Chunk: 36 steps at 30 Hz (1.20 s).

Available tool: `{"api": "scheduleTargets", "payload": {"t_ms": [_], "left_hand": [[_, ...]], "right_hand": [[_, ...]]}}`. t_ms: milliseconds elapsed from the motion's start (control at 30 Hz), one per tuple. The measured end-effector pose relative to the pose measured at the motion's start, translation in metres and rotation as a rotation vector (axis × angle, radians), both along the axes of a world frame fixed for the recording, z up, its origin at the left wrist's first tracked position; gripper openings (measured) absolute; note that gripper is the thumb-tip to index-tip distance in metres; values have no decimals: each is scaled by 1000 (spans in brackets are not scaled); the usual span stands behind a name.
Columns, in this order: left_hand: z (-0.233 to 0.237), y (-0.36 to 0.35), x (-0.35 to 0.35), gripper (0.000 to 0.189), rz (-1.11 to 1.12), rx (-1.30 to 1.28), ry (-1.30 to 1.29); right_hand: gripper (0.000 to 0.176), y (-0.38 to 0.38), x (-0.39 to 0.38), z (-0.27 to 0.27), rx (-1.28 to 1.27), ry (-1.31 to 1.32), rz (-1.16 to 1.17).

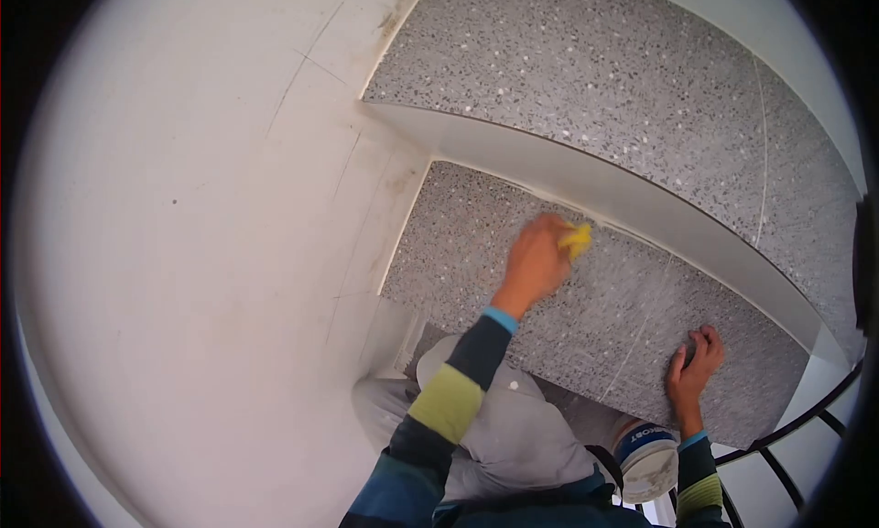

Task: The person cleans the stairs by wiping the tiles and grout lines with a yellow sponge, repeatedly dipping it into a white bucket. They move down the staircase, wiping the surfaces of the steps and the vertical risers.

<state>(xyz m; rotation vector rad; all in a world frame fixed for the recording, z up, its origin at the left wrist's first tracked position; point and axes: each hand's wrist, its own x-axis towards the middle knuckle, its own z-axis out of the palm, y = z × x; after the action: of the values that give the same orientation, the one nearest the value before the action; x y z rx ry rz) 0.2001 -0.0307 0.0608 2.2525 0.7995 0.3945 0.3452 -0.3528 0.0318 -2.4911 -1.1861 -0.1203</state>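
My left hand is closed around a small yellow piece, perhaps sponge or cloth; blur hides its exact kind. It is over the speckled grey stair tread, near the back edge where a pale line of filler runs along the foot of the white riser. Farther right, my right hand rests on the same tread with fingers apart and slightly bent, holding nothing.
A higher speckled step curves above the riser. To the left stands a white wall with pencil lines and smudges. Below the tread, a bucket with a blue label sits beside my knees. A black railing borders the lower right.
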Motion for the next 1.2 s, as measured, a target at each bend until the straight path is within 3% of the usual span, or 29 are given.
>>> {"api": "scheduleTargets", "payload": {"t_ms": [33, 67, 133, 167, 233, 267, 333, 467, 533, 600, 667, 800, 867, 900, 967, 1100, 1200], "left_hand": [[11, -13, -2, 31, -30, -224, -23], [21, -25, -7, 31, -37, -220, -37], [35, -39, -21, 41, 132, -790, -244], [35, -45, -32, 41, 144, -799, -236], [36, -53, -48, 58, 155, -1162, -304], [36, -57, -53, 58, 146, -1156, -301], [35, -63, -63, 80, 144, -1388, -635], [55, -29, -107, 93, 32, -1386, -804], [52, -14, -130, 97, 75, -1498, -976], [47, -13, -146, 98, 108, -1496, -973], [44, -13, -155, 97, 168, -1424, -869], [19, -6, -170, 97, 149, -1386, -867], [11, 5, -178, 96, 64, -1072, -675], [8, 9, -184, 96, 56, -1078, -678], [4, 16, -201, 94, 189, -909, -601], [-10, 19, -240, 92, 116, -977, -667], [-29, 8, -263, 89, 194, -997, -746]], "right_hand": [[30, -3, 0, 2, 14, 27, -3], [30, -1, -2, 7, 18, 13, -9], [35, 17, -18, 20, 292, 140, 40], [50, 34, -31, 26, 384, 340, 88], [65, 104, -73, 78, 511, 682, 223], [79, 126, -82, 82, 483, 789, 333], [84, 170, -96, 90, 354, 609, 577], [86, 224, -116, 90, 317, 496, 723], [78, 238, -127, 96, 502, 1097, 776], [70, 246, -139, 97, 527, 1121, 799], [67, 254, -151, 92, 302, 541, 882], [64, 269, -172, 67, 319, 541, 798], [61, 287, -175, 48, 393, 619, 693], [61, 298, -175, 45, 389, 611, 687], [54, 326, -175, 41, 371, 263, 541], [45, 388, -172, 21, 354, 28, 476], [43, 411, -160, 6, 345, -134, 436]]}}
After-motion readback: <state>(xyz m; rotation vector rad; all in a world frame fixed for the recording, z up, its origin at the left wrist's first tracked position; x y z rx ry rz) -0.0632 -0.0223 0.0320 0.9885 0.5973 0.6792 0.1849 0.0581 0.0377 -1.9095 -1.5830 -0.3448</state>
